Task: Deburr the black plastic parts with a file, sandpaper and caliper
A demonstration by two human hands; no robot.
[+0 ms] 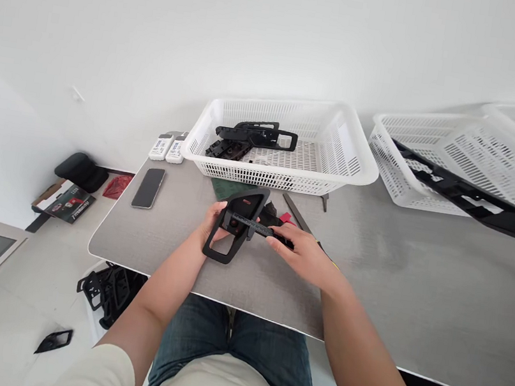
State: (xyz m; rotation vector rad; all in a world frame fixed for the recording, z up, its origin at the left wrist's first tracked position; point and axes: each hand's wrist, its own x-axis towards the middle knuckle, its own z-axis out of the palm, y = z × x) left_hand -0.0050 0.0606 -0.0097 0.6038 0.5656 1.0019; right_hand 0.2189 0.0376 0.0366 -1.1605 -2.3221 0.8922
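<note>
My left hand (213, 220) grips a black plastic trim piece (247, 209) by its left side and tilts it up over the table. The piece has a large rectangular opening in its lower end and a recess above. In my right hand (298, 251) is a black caliper (257, 226) with a scale along its bar. Its jaw end lies across the middle of the trim piece; whether the jaws touch it I cannot tell. Behind them on the table lie a long, thin dark tool (297, 212) and a dark green cloth (231, 190), partly hidden.
A white plastic basket (360, 170) with several black parts stands at the back. Another basket (396, 191) to the right holds a long glossy black panel (474, 199). On the left are a phone (148, 188) and two small white boxes (162, 147). More black parts (110, 290) sit below the table edge.
</note>
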